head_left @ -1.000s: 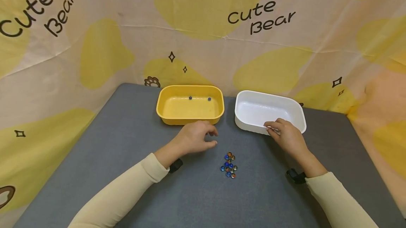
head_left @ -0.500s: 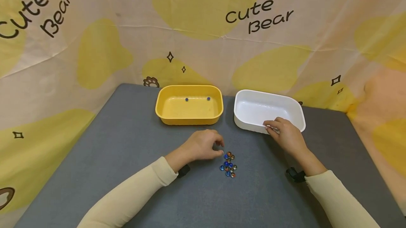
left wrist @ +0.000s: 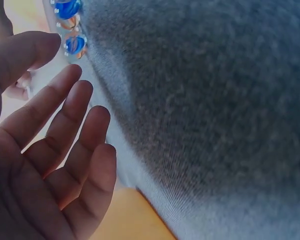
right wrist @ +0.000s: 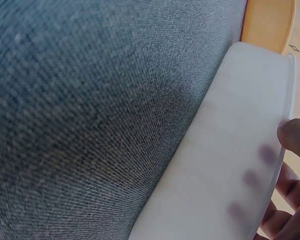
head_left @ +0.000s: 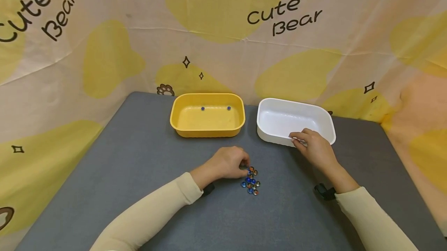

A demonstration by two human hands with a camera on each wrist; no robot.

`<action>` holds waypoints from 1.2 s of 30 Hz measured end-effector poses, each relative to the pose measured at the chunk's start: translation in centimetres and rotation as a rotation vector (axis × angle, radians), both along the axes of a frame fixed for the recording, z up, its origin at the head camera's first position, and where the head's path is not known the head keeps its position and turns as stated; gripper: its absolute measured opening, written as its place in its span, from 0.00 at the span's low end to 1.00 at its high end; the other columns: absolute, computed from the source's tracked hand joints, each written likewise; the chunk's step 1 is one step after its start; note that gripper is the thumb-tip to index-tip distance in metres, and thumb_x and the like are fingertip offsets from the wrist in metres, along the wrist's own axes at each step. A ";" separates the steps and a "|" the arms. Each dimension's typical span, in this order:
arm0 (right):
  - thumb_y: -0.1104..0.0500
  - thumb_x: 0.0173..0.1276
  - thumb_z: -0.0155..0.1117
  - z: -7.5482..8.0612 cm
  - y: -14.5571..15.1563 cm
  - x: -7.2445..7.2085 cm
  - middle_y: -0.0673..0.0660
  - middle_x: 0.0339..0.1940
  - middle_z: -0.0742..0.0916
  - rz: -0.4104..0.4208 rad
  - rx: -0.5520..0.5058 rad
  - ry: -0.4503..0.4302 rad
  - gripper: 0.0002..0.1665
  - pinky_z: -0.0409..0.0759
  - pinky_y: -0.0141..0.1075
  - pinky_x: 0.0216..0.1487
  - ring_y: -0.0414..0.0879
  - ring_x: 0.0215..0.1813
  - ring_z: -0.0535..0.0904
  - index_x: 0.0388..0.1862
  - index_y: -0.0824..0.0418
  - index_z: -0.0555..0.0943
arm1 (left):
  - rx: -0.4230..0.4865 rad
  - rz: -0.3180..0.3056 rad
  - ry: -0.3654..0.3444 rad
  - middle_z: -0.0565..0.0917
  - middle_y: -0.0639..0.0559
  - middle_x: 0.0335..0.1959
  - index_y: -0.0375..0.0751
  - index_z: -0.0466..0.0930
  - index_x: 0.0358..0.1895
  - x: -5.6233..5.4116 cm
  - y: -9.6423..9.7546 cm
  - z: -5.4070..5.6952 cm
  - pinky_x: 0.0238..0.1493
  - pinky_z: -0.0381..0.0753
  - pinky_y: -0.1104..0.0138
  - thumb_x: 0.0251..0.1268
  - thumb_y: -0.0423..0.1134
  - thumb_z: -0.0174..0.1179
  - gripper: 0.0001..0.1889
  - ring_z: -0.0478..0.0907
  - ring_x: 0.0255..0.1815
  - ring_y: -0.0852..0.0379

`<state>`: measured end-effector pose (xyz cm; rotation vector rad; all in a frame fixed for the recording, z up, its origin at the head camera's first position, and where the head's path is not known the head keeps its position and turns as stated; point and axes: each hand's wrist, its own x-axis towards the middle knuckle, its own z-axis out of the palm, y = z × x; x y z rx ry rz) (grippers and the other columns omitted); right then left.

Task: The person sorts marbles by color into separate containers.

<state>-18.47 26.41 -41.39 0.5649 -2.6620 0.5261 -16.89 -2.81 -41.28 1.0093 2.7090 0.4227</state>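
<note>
My left hand [head_left: 228,162] is at the upper left edge of a cluster of glass marbles [head_left: 253,181], blue and amber, on the grey table. In the left wrist view, a blue-swirled marble [left wrist: 76,45] shows just beyond the thumb tip, and the thumb and loosely bent fingers [left wrist: 77,112] stand apart with nothing between them. My right hand [head_left: 314,148] pinches the front rim of a white plastic bin [head_left: 276,139]. Its thumb [right wrist: 296,135] lies outside the wall, and the fingertips show as dark spots through it.
To the left of the white bin stands a yellow bin [head_left: 207,133] with two small blue marbles inside, one being a marble [head_left: 228,108] near its right end. Behind both bins hangs a patterned cloth [head_left: 216,18]. The grey table [head_left: 104,189] extends toward me.
My left hand has moved from in front of the yellow bin, right and nearer, to the marble cluster. One marble in the yellow bin has rolled left. My right hand stays at the white bin's rim.
</note>
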 end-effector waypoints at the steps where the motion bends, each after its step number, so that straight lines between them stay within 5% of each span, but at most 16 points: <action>1: 0.64 0.59 0.70 0.0 0.0 0.0 0.47 0.23 0.78 0.000 0.000 0.001 0.10 0.69 0.34 0.25 0.41 0.26 0.72 0.40 0.55 0.87 | -0.002 -0.001 -0.005 0.79 0.62 0.29 0.56 0.85 0.34 0.0 0.1 -0.1 0.29 0.72 0.70 0.56 0.50 0.66 0.06 0.72 0.29 0.67; 36: 0.64 0.58 0.71 0.1 -0.1 0.3 0.47 0.22 0.78 0.005 0.000 0.021 0.10 0.69 0.34 0.24 0.40 0.25 0.72 0.40 0.56 0.87 | 0.001 -0.029 0.048 0.75 0.64 0.23 0.56 0.84 0.28 0.3 0.4 -0.5 0.25 0.68 0.72 0.54 0.47 0.66 0.03 0.70 0.25 0.67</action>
